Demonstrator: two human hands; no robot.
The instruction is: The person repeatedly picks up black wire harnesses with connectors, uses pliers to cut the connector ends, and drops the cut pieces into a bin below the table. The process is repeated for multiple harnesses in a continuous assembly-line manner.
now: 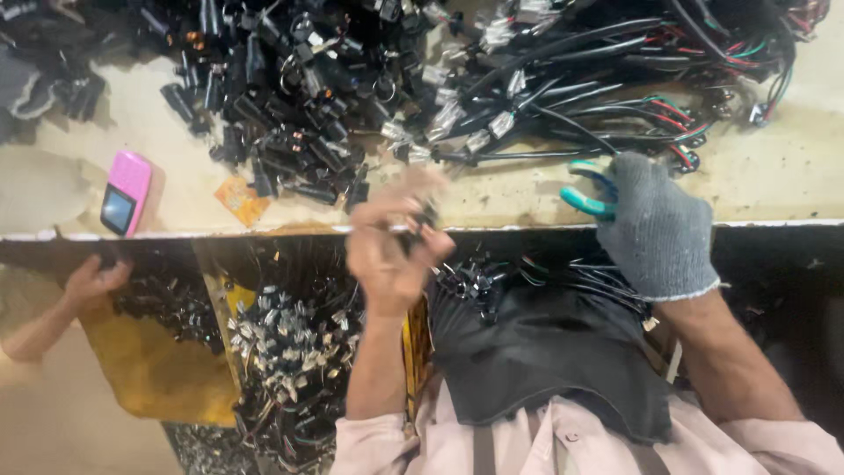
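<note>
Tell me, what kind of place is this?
Probably a small workshop where wire harnesses get assembled. A workbench holds heaps of black connectors and bundled wires, and the gloved right hand grips teal-handled cutters.

One head-worn view, looking steeply down over the person's chest at the desk (774,176) edge, close in; hands and lap fill the lower frame.

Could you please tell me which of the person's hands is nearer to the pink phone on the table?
Left. The bare left hand is nearer the pink phone; the gloved right hand is farther off.
</note>
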